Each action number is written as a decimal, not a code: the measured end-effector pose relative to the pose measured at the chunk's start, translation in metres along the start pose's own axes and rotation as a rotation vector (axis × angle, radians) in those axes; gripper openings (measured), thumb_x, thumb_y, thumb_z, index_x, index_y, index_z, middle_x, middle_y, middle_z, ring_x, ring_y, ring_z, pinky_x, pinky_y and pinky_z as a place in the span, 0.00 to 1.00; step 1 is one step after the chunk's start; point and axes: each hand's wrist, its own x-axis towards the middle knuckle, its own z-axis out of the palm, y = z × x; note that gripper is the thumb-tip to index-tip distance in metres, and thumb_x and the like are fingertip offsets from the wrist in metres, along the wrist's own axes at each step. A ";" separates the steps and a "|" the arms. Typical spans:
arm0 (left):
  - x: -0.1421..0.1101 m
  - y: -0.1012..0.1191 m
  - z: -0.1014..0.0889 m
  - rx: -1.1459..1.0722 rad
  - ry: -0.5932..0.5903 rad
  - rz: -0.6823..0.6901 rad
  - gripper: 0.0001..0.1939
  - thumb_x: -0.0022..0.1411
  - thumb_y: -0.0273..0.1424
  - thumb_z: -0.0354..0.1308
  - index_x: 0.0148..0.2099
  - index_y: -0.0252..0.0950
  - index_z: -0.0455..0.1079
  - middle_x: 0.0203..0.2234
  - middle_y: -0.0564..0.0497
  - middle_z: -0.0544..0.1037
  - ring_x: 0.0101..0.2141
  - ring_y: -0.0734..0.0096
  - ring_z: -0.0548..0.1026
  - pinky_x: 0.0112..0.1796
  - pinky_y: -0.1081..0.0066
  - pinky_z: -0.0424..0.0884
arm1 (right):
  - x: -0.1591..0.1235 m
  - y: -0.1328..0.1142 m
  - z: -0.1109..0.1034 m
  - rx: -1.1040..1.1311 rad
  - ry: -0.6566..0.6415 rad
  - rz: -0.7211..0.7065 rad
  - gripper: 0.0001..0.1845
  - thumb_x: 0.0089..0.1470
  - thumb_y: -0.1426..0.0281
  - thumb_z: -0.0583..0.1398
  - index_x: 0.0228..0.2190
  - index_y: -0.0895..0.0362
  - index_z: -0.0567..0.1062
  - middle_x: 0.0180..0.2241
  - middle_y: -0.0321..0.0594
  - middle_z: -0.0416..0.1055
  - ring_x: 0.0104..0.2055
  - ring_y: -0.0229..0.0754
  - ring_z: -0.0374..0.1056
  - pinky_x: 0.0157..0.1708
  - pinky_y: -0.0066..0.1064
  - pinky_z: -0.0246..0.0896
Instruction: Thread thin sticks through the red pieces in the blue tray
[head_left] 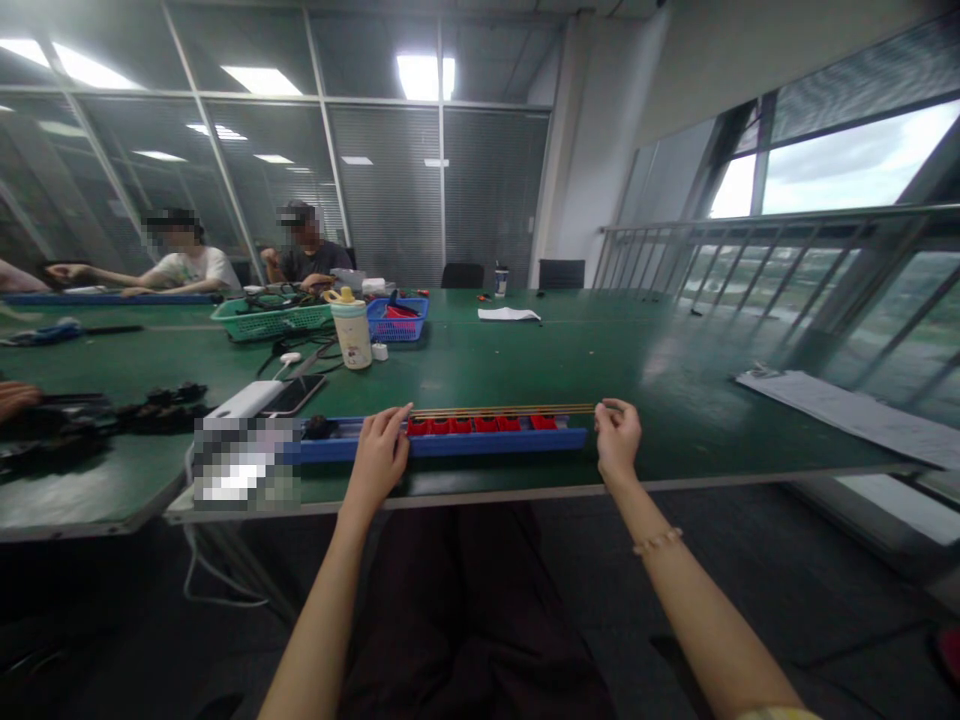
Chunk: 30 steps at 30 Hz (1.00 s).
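Right hand (618, 438) pinches end of thin rods (502, 410); left hand (381, 455) curled at other end, grip unclear; blue tray (442, 447) of red pieces (484, 425) just below grip line

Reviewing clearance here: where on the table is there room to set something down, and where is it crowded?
Free green tabletop lies behind the blue tray, between the water bottle and the papers, up to the white cloth. Left of the left hand it is crowded: phone, power bank, baskets, cables.
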 end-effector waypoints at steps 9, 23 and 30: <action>0.000 0.001 -0.003 -0.027 0.024 -0.005 0.12 0.67 0.27 0.47 0.49 0.38 0.68 0.49 0.43 0.73 0.51 0.55 0.68 0.54 0.54 0.65 | -0.004 -0.010 0.004 0.096 -0.010 0.152 0.23 0.46 0.53 0.64 0.38 0.55 0.68 0.19 0.27 0.65 0.20 0.34 0.61 0.22 0.26 0.54; 0.002 0.003 -0.003 -0.019 0.044 -0.020 0.10 0.66 0.27 0.48 0.46 0.38 0.68 0.47 0.43 0.73 0.50 0.55 0.69 0.53 0.54 0.66 | -0.005 -0.013 0.003 0.148 -0.128 0.127 0.22 0.45 0.58 0.66 0.39 0.55 0.69 0.19 0.28 0.68 0.21 0.33 0.62 0.22 0.26 0.56; 0.001 0.003 -0.002 -0.015 0.026 -0.031 0.11 0.65 0.27 0.48 0.47 0.38 0.69 0.46 0.44 0.74 0.49 0.55 0.69 0.53 0.54 0.66 | -0.001 -0.008 0.002 0.232 -0.054 0.193 0.22 0.42 0.59 0.67 0.38 0.55 0.70 0.21 0.28 0.68 0.21 0.34 0.66 0.23 0.27 0.61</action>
